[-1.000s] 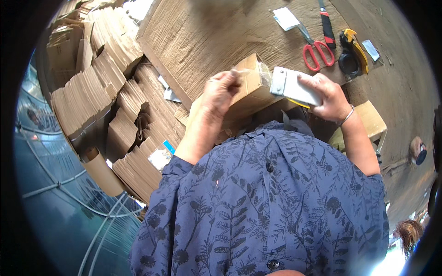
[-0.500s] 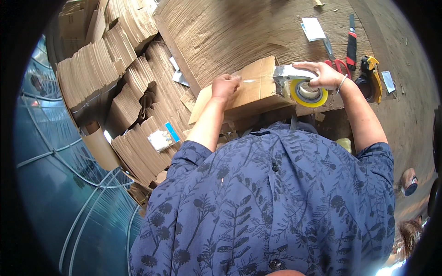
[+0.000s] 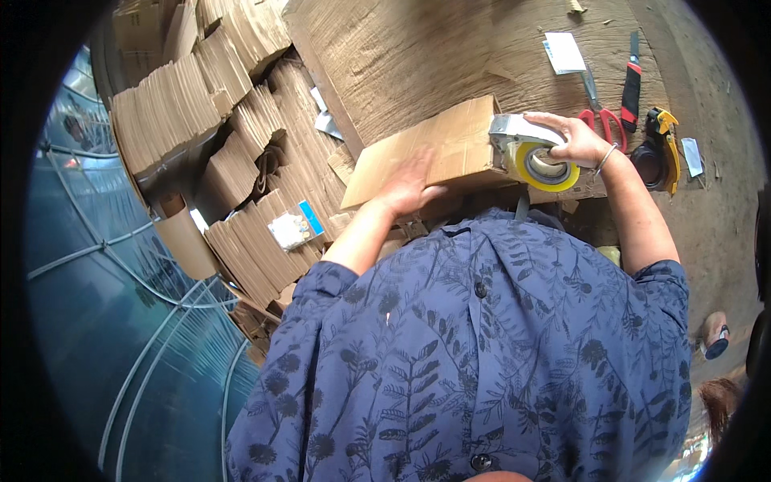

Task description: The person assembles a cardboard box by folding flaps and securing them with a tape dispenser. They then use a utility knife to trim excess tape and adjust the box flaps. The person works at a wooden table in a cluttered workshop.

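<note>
Both arms are seen from above, coming up from the lower part of the view past a dark blue patterned short-sleeved shirt. The left forearm is bare and angled up and to the right, the elbow bent, and the left hand (image 3: 409, 186) is laid flat with the palm down and the fingers spread loosely (nothing is gripped by it). The right arm is bent at the elbow and reaches up and slightly inward; a thin bangle is worn at its wrist. The right hand (image 3: 572, 138) is curled, the fingers wrapped over the top of what is held, knuckles upward.
</note>
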A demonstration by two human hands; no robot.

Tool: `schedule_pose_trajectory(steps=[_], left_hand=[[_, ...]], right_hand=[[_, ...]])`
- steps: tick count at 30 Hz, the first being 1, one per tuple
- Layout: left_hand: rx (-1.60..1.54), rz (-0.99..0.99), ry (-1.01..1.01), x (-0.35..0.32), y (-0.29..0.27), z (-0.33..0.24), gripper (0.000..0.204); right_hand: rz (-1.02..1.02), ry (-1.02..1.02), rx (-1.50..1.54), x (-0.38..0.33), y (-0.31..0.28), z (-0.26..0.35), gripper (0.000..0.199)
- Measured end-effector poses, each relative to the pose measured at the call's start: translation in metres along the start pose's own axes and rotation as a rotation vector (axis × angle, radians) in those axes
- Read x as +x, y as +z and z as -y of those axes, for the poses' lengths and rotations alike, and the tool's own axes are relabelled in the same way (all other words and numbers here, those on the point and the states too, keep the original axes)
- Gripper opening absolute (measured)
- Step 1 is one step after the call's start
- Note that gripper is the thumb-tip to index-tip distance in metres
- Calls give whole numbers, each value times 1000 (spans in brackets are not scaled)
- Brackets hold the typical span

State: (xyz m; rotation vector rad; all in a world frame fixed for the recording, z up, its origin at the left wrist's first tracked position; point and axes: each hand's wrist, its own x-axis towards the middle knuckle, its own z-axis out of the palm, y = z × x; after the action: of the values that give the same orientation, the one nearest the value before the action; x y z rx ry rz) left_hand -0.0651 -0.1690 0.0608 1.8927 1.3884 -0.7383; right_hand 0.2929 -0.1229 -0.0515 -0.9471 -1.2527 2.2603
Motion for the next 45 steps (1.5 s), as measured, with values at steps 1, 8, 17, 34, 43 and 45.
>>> schedule_pose_trajectory(steps=[1, 8, 17, 34, 43, 45], left_hand=[[94, 128, -136, -2, -7, 5, 89], [-103, -184, 324, 49, -34, -73, 102], [-132, -409, 580, 75, -7, -68, 49], [-43, -434, 484, 76, -1, -69, 35], [114, -870, 727, 81, 1, -67, 39], [113, -1094, 1114, 68, 5, -66, 32]], right_hand=[[-14, 12, -26, -1, 3, 1, 80], [-13, -39, 62, 2, 2, -19, 80], [-238, -36, 205, -62, 47, -66, 76], [-421, 271, -99, -121, 218, -86, 73], [-32, 631, -414, 23, 174, -130, 27], [-76, 450, -344, 5, 188, -194, 33]])
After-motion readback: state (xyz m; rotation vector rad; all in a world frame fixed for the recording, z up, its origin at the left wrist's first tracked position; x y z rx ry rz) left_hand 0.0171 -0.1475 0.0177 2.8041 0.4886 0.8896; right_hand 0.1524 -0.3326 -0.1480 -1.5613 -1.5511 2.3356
